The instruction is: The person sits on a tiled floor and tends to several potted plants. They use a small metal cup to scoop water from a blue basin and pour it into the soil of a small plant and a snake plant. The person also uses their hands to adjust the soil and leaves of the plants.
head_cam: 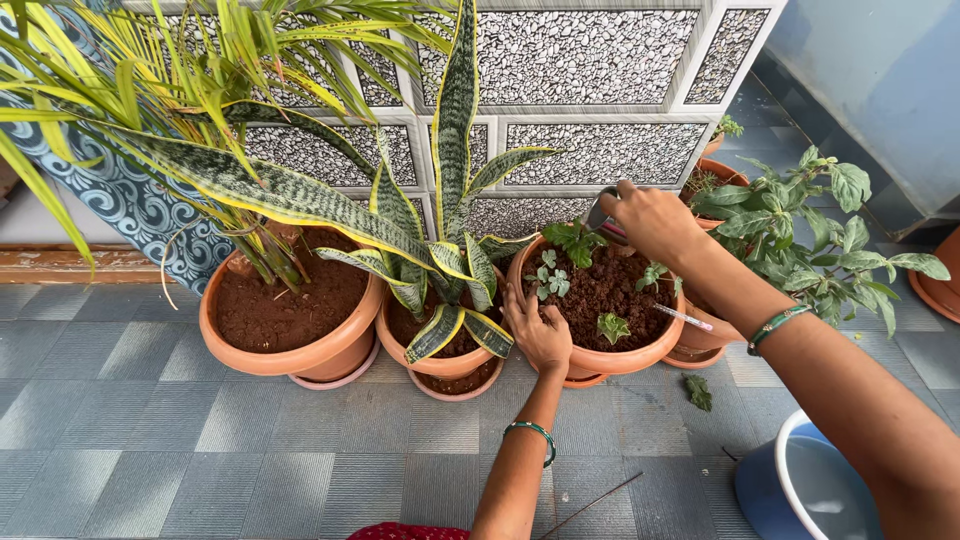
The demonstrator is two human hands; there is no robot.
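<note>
Nearest, a blue tub (pixel 800 490) sits on the tiled floor (pixel 250 460). The left hand (pixel 538 330) lies flat on the rim of the terracotta pot (pixel 640 358), fingers spread, probably steadying it. Farther on, the right hand (pixel 655 218) closes its grip on a small metal tool (pixel 603 212) above the seedlings (pixel 552 283).

Terracotta pots (pixel 290 345): at least five, one more cut off at right edge. Hands (pixel 540 335): two. Green bangles (pixel 530 430): two. Blue tub (pixel 800 490): one.
</note>
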